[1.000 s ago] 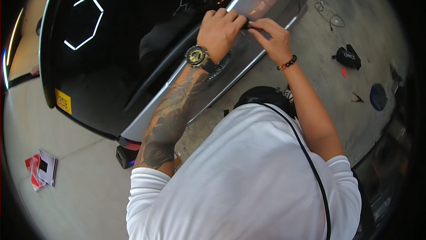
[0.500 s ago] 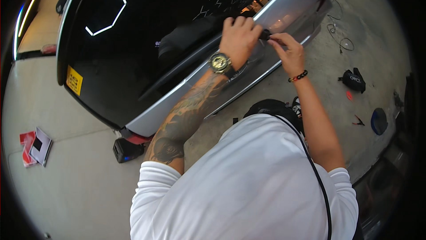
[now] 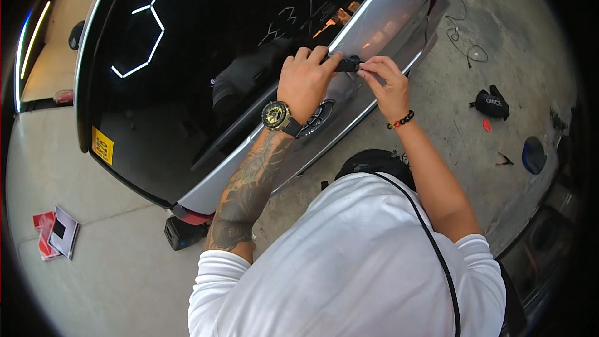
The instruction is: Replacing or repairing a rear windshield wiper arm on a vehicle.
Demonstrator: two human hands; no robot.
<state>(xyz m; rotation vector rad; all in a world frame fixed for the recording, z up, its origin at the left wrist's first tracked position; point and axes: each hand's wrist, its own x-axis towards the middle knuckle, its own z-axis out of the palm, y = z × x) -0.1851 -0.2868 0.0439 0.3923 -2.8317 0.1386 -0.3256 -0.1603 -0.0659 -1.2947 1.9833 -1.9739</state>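
My left hand (image 3: 307, 82), with a watch on its wrist, is closed at the lower edge of the car's dark rear window (image 3: 156, 106). A small black part (image 3: 348, 64) juts out from under its thumb and index finger, against the silver tailgate (image 3: 380, 9). From the right, my right hand (image 3: 388, 87) pinches the free end of that part between thumb and fingertips. What kind of part it is cannot be made out. Below my left wrist, a round emblem (image 3: 318, 117) shows on the silver panel.
A black box-shaped device (image 3: 182, 232) stands on the floor by the car's lower left corner. Red and white packets (image 3: 62, 231) lie farther left. On the right floor are a thin cable (image 3: 458, 36), a black pouch (image 3: 491, 104), a small clamp (image 3: 504, 159) and a blue round thing (image 3: 533, 155).
Both hands have shifted left and slightly down in the picture, and the car appears shifted too. More of the black part and the emblem now shows.
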